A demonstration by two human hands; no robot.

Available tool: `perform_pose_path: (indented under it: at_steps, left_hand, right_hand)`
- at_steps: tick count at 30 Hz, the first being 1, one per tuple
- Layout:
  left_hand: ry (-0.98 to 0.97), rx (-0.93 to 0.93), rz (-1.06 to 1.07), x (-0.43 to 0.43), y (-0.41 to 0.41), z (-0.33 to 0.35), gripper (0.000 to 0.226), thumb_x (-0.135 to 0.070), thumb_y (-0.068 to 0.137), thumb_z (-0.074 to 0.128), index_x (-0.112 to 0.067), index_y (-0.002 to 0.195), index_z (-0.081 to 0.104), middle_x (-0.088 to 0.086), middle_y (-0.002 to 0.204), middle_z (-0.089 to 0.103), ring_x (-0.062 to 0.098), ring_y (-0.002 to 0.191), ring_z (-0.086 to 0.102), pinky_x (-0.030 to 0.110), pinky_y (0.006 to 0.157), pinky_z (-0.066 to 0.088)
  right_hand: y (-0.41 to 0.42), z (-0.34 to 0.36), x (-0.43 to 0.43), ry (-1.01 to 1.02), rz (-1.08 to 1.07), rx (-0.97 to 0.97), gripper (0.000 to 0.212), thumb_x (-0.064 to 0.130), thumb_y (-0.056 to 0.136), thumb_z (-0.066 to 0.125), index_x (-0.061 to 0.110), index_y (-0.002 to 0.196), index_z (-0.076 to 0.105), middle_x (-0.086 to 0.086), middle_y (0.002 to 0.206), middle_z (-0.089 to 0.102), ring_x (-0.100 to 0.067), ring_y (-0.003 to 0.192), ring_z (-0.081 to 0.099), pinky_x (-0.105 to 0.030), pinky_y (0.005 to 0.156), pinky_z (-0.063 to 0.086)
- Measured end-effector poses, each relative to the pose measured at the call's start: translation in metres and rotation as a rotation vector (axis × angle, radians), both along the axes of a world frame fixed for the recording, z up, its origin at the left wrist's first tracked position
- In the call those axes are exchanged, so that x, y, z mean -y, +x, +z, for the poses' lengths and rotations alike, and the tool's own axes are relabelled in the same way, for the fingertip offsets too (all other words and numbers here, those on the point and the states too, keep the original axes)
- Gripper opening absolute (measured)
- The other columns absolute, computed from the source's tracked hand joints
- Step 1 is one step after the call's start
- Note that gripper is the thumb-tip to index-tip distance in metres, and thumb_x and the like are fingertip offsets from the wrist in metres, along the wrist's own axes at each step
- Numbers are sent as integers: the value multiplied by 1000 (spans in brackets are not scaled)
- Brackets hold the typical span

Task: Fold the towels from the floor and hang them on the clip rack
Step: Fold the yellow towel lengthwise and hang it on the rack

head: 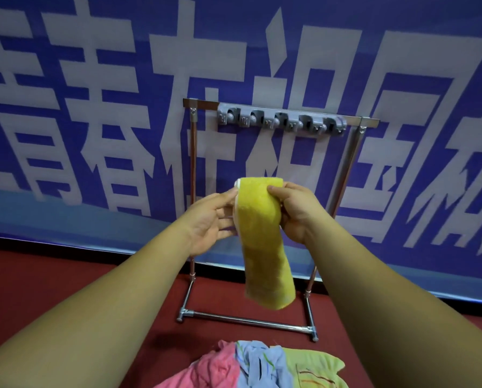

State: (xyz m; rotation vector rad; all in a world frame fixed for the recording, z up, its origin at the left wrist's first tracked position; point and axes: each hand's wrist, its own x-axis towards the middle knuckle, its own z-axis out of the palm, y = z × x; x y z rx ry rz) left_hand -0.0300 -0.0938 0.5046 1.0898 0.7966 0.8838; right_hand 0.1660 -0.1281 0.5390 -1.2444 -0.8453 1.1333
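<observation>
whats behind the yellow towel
The clip rack stands behind the yellow towel, its grey clips above and base bar below, with the blue banner beyond. The towel hides a strip of banner and the fingers of the right hand.

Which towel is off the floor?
The yellow terry towel, held by the left hand and right hand; the pink towel, blue towel and green towel lie on the floor.

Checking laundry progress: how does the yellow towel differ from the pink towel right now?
The yellow towel is folded into a narrow strip; the pink towel lies crumpled. The yellow towel hangs from the left hand and right hand; the pink towel sits in a pile on the floor. Neither is on the clip rack yet.
</observation>
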Motion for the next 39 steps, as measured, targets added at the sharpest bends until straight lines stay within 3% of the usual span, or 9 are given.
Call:
perform_pose_path:
  at_steps: [3,6,9,12,16,19,23,31,39]
  left_hand:
    - [85,-62,-43,-1,3,0,37,-35,89,86,-16,114,66,13,114,79,37,113,74,60,117,46]
    - [114,-61,3,-2,10,3,39,-20,90,86,-16,121,63,6,94,81,19,82,75,56,116,48]
    - [110,-69,39,-2,17,7,43,-14,91,84,-9,126,59,17,108,81,25,91,78,44,96,62]
    - [177,-158,-9,-3,23,7,20,-15,90,84,-10,100,67,11,98,79,21,88,75,32,76,61]
    - [183,-130,-61,-3,26,9,15,-20,90,84,-18,83,71,10,102,73,25,104,65,42,101,52]
    - [144,-56,-138,-2,23,11,14,-17,94,79,-18,82,72,12,98,69,28,98,59,41,94,42]
    - [147,4,-190,1,23,16,19,-10,96,72,-16,79,72,5,85,72,18,80,66,30,82,50]
    - [175,-72,-220,6,23,30,14,-9,95,76,-11,84,68,10,91,74,21,88,73,37,87,62]
    - [224,-178,-238,3,25,34,13,-16,94,78,-17,81,78,12,97,76,27,97,69,42,100,51]
  right_hand:
    - [4,6,-2,-22,-43,-41,10,11,101,67,9,111,70,-17,104,73,-29,90,71,-38,70,59]
    - [8,13,2,-42,-86,-96,16,12,101,67,8,116,68,-17,105,72,-30,94,71,-40,72,59]
    - [13,16,5,-70,-110,-138,34,15,100,67,1,130,64,-21,116,74,-35,104,74,-44,78,61]
    - [14,17,8,-86,-106,-141,40,16,100,67,-1,136,60,-21,123,71,-36,108,73,-43,76,62]
    - [13,19,9,-84,-82,-137,38,15,101,64,-3,135,61,-20,118,73,-31,96,75,-36,64,61]
    - [13,23,11,-87,-61,-142,34,15,102,62,-5,130,62,-21,114,75,-33,97,75,-44,75,62]
    - [15,30,13,-95,-63,-144,30,14,102,62,-5,126,62,-21,113,74,-37,104,74,-52,86,60]
    - [13,37,19,-108,-40,-159,17,17,105,59,0,106,63,-17,105,72,-33,97,71,-51,82,56]
    - [17,32,18,-57,7,-219,21,12,103,58,-3,117,64,-21,118,71,-36,103,72,-51,81,60]
